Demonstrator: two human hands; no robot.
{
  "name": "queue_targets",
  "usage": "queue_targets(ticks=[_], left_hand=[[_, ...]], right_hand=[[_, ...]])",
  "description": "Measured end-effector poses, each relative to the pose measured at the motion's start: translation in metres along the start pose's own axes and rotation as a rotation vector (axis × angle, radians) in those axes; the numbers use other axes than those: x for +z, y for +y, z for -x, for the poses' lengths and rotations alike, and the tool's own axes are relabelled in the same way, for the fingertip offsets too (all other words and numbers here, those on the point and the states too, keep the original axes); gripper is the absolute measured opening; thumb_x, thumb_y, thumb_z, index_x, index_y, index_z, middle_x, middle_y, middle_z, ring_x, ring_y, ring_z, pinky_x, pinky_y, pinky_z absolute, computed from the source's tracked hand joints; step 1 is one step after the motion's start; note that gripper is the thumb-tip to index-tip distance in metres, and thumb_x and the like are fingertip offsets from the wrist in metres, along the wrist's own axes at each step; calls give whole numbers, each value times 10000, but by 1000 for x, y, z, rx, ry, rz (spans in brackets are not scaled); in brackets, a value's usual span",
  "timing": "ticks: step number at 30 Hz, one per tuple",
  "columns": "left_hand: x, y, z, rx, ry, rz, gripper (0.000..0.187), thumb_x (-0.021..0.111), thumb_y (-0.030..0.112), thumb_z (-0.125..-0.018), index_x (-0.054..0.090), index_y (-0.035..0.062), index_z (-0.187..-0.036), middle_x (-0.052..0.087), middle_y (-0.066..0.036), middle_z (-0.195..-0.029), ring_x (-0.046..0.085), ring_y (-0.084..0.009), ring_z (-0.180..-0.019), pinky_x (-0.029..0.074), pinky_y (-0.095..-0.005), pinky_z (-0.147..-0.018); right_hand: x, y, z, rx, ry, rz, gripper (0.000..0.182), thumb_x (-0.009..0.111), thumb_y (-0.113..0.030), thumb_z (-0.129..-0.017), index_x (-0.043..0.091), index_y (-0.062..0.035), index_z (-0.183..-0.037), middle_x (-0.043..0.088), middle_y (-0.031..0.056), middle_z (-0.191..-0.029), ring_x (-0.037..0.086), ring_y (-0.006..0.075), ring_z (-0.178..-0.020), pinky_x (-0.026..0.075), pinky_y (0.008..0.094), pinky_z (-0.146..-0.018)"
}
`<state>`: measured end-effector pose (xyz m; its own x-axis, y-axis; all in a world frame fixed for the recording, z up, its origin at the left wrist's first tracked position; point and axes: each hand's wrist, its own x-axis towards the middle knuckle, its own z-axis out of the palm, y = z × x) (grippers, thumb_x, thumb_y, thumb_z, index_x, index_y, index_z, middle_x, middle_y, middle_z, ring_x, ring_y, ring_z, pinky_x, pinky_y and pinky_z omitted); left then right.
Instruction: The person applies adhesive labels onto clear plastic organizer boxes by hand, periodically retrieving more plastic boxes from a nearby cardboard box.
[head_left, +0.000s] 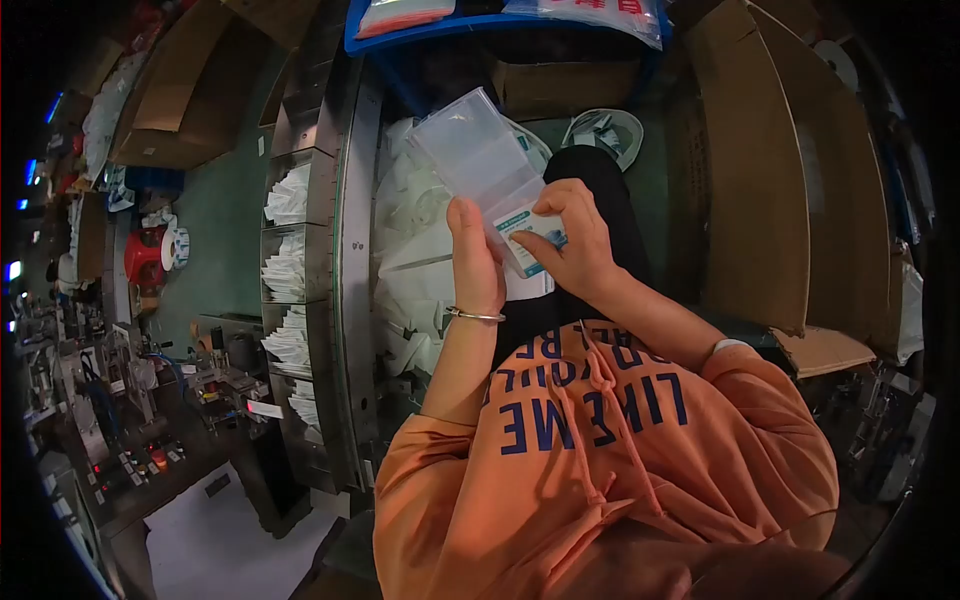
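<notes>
A clear plastic bag (468, 140) stretches up and left from my hands, its upper part flat and see-through. Against its lower end lies a small white and teal printed packet (527, 262). My left hand (474, 258) is wrapped round the left edge of the bag, thumb upward, a metal bangle at the wrist. My right hand (575, 235) pinches the packet between thumb and fingers over its right part. Whether the packet is inside the bag or on top of it I cannot tell.
White packets (288, 275) fill a metal rack with several compartments on the left. White and clear sheets (415, 270) lie left of my hands. Beyond are a round bin (630, 135) and a blue crate (430, 32). Cardboard boxes (745, 170) stand right; machinery (110, 390) is left.
</notes>
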<state>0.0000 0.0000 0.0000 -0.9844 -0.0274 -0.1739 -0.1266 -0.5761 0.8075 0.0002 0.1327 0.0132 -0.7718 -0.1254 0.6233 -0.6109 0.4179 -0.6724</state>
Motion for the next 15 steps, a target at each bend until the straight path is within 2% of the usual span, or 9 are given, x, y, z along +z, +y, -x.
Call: queue_targets(ticks=[2,6,9,11,13,15], left_hand=[[0,0,1,1,4,2,494,380,443,-967,384,82,-1304,496,-59,-1237,473,-189,-1142,357,-335,-977],[1,5,-1,41,0,-28,489,374,440,-969,387,78,-1298,500,-58,-1228,477,-186,-1134,366,-332,-967],[-1,2,-2,52,-11,-24,496,371,443,-970,389,73,-1300,498,-62,-1234,475,-189,-1142,370,-332,-963],[-2,-1,-2,94,1,26,509,371,453,-967,393,73,-1303,496,-66,-1245,484,-201,-1142,387,-339,-958],[-1,4,-1,63,36,114,516,373,454,-965,392,69,-1308,492,-73,-1255,487,-210,-1145,395,-346,-959],[4,10,-4,38,69,201,523,375,455,-963,390,66,-1312,489,-79,-1264,490,-219,-1148,403,-352,-959]], right_hand=[[-1,-3,-2,-40,-1,76,425,782,-11,-610,497,-41,-924,523,113,-915,520,268,-825,421,316,-729],[1,-6,-6,-57,17,120,423,788,-38,-607,501,-45,-918,528,108,-900,517,266,-821,399,333,-758],[-3,-12,-6,-56,-27,239,421,789,-91,-617,510,-58,-930,529,116,-984,514,269,-845,374,359,-796],[-8,-18,-12,43,11,366,419,782,-130,-628,521,-79,-952,510,124,-1108,517,277,-913,355,380,-835],[-15,13,-18,57,204,469,412,774,-132,-636,528,-88,-964,480,126,-1191,516,278,-984,360,378,-840],[-28,42,-20,101,265,469,371,748,-122,-658,539,-105,-964,491,110,-1165,481,284,-1046,336,389,-845]])
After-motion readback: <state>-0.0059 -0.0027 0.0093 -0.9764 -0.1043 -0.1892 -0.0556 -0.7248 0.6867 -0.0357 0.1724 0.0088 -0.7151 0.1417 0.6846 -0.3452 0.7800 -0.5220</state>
